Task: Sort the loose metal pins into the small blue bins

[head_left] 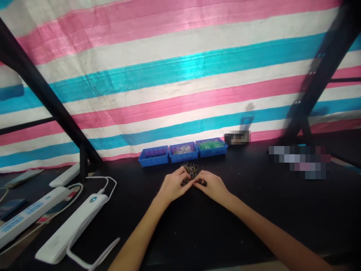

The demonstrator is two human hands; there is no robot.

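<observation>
A loose pile of small thin metal pieces (193, 169), like screws or pins, lies on the black table behind my hands. My left hand (175, 185) rests at the pile's near left side with its fingers bent inward. At the near right side is my right hand (211, 184), fingers curled, with a small dark thing partly showing under them. The thumbs and fingertips of both hands meet at the front of the pile. What either hand grips is too small to make out. Beyond the pile stand three blue trays: the left one (153, 162) holds dark pieces, the middle one (184, 157) clear pieces, the right one (212, 152) green pieces.
At the left lie a white lamp-like bar (73, 229) with a cable and a white power strip (34, 214). Black frame posts rise left (53, 98) and right (318, 75) before a striped sheet (169, 71). Blurred items sit behind the right tray and farther right.
</observation>
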